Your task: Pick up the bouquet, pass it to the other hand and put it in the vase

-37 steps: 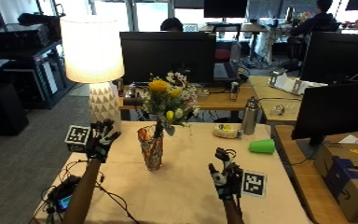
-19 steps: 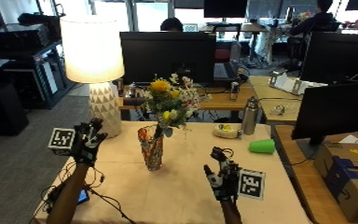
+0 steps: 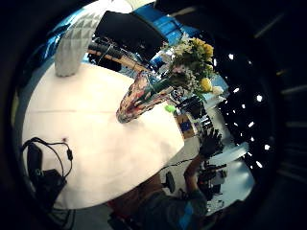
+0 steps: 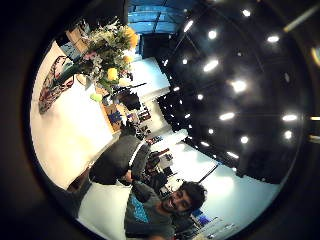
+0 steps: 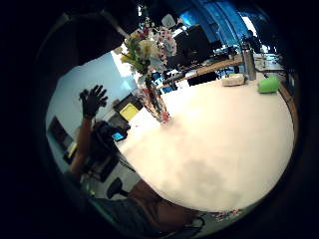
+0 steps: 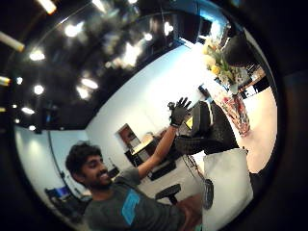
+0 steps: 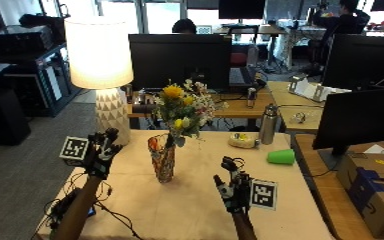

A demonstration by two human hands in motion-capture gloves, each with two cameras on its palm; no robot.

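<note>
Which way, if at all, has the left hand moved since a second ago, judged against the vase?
Yes. The left hand has moved leftward, away from the vase, which stands in place with the bouquet in it.

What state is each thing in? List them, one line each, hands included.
bouquet: standing in the vase, held by neither hand
vase: upright on the table
lamp: lit
green cup: lying on its side
metal bottle: upright, capped
left hand: open, raised, holding nothing
right hand: open, raised, holding nothing
</note>
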